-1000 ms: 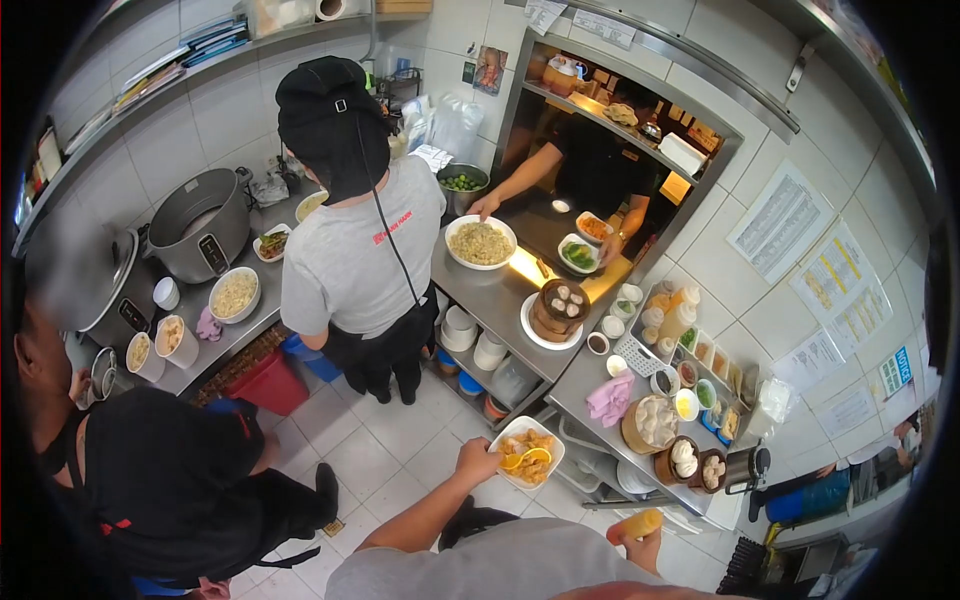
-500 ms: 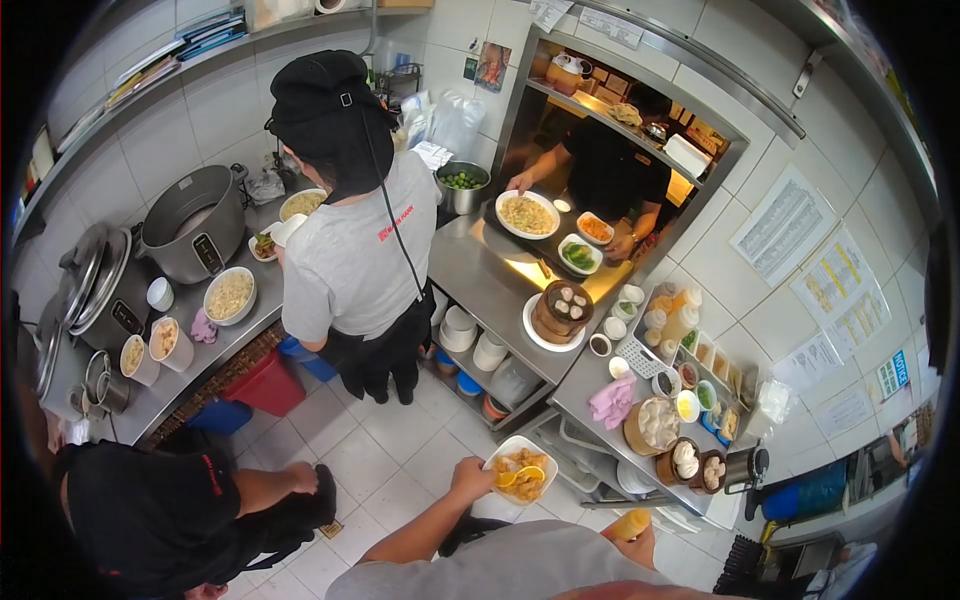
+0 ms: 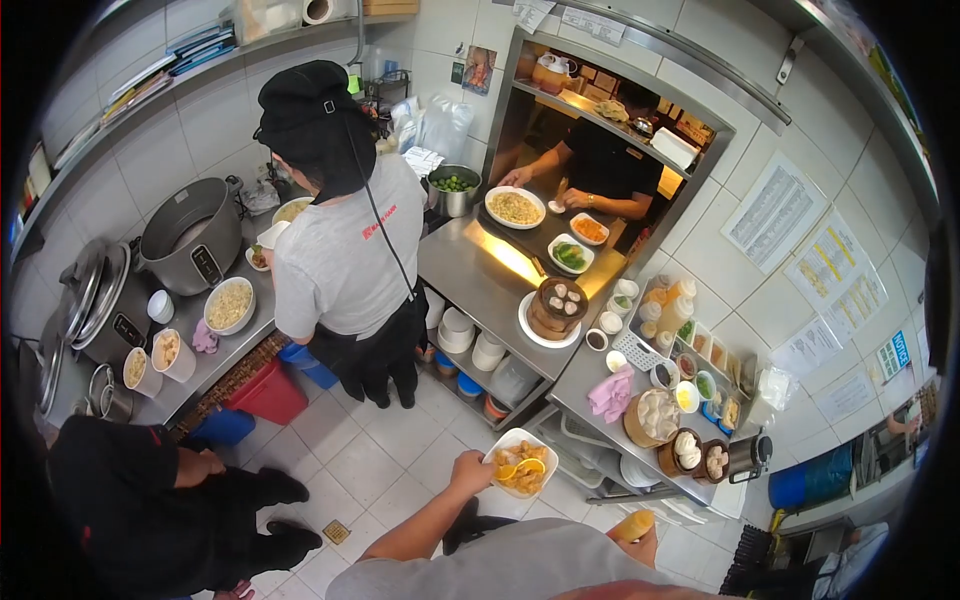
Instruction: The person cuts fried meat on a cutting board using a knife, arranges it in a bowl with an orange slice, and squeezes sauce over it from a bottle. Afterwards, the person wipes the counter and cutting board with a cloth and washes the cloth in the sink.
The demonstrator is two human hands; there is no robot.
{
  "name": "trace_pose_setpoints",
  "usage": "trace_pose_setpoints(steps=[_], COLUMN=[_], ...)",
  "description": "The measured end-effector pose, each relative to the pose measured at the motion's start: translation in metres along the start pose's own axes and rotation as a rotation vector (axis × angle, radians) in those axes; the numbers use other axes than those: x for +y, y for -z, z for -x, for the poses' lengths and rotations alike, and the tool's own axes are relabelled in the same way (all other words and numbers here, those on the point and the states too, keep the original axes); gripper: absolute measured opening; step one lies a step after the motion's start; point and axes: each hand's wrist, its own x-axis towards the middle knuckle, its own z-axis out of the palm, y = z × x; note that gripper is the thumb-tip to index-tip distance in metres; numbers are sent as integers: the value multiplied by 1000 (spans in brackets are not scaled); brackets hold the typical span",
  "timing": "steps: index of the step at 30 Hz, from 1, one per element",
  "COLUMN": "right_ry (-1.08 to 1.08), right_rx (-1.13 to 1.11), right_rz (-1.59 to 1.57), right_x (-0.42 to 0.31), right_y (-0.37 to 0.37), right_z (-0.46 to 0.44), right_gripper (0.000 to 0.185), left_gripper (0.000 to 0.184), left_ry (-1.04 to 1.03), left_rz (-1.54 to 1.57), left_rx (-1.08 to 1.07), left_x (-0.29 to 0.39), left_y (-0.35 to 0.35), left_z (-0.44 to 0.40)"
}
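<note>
My left hand (image 3: pixel 473 471) grips the left edge of a white bowl (image 3: pixel 521 463) that holds fried pieces with orange slices on top. The bowl is in the air over the floor, in front of the counter's lower shelves. At the lower right my right hand (image 3: pixel 638 545) is wrapped round a squeeze bottle (image 3: pixel 634 525) with yellowish contents. Up on the counter, a bamboo steamer (image 3: pixel 556 309) with dumplings stands on a white plate. Three more steamers of buns and dumplings, among them a large one (image 3: pixel 652 418), stand near a pink cloth (image 3: pixel 611 393).
A person in a grey shirt (image 3: pixel 350 250) stands at the left counter (image 3: pixel 232 347). Another, in black (image 3: pixel 120 500), is at the lower left. Behind the pass window a person (image 3: pixel 612 160) reaches to a tray of dishes. Sauce cups and bottles (image 3: pixel 678 312) line the right counter.
The person behind the window has moved the noodle plate onto the tray and let go of the greens dish. The lower-left person has shifted and turned. Both my hands keep their holds.
</note>
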Motion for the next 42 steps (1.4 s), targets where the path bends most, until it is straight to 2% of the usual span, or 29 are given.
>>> trace_pose_setpoints(steps=[6,10,11,13,14,15,16,17,18,20,21,22,24,26,28,31,37,42], right_ry=[26,-37,-43,139,22,31,80,138,236,309,258,350,381,346,330,403,299,255], right_rx=[16,-3,-3,-47,-105,-97,-92,-91,-96,10,-67,-56,-51,-49,-55,-25,-59,-130], right_rz=[42,6,3,34,47,29,38,124,131,367,327,412,471,536,599,870,992,1105], right_x=[1,6,6,5,-4,6,-30,-31,-66,-124,-137,-156,-177,-196,-205,-214,-228,-239], right_y=[6,3,4,6,8,7,3,4,0,-2,-1,3,10,11,12,4,-23,-32], right_z=[5,2,3,-5,-7,-16,-20,-34,-39,-41,-50,-54,-58,-50,-41,-27,-11,-17], right_gripper=[76,77,78,81,81,77,76,73,69,70,69,68,72,73,74,69,60,60], left_gripper=[28,30,31,34,33,33,33,36,37,34,34,31,26,25,25,27,25,24], left_ry=[-3,18,-39,-142,-139,-202,-264,-301,-339,-355,-363,-382,-288,-284,-285,-283,-240,-234], left_rz=[6,3,-93,-257,-229,-244,-299,-318,-317,-226,-177,-83,-18,4,32,-20,-115,-136], left_rx=[-7,-18,-1,67,19,53,64,84,69,-27,-70,-87,-166,-215,-243,-306,-450,-523], left_x=[3,-2,0,-10,2,-3,-2,5,-14,26,58,33,84,109,119,120,122,118], left_y=[0,1,2,-3,4,0,-3,-5,-16,-15,-9,-28,-30,-32,-38,-47,-60,-75], left_z=[8,9,7,4,11,4,-3,-4,-25,-20,-6,-40,-19,-6,-6,-16,-32,-46])
